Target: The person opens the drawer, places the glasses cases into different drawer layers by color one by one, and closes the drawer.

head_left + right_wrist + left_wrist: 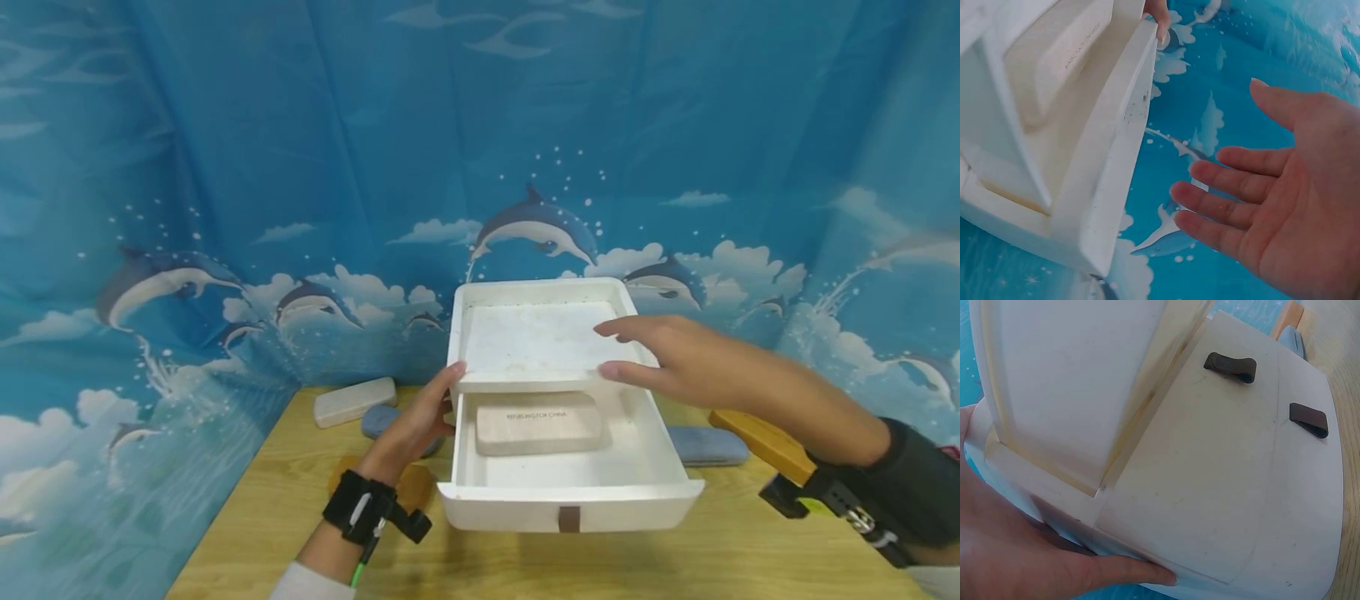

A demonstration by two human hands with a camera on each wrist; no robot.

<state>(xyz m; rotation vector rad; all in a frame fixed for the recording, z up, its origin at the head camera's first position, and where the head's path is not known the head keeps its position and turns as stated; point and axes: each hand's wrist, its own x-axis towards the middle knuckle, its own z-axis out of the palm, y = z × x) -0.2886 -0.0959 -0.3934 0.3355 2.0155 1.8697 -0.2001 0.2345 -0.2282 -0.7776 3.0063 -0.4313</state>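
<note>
A white drawer box (pixel 551 333) has one drawer (pixel 570 471) pulled out toward me. In that drawer lies a beige glasses case (pixel 538 425) with printed letters on it, seen also in the right wrist view. My left hand (pixel 420 412) grips the box by its left side; in the left wrist view its thumb lies along the front edge, and its other fingers are mostly hidden. Over the box's right edge hovers my right hand (pixel 656 350). The right wrist view shows that hand's fingers spread, apart from the box, with nothing held. Brown pull tabs (pixel 1231 366) mark the drawer fronts.
On the wooden table (pixel 247 533), another beige case (pixel 355 402) and a blue-grey case (pixel 378 419) lie at the left, with an orange-brown case (pixel 416 487) beneath my left wrist. A blue case (pixel 705 446) and a yellow-orange case (pixel 757 442) lie right. Behind hangs a dolphin-print curtain (pixel 390 167).
</note>
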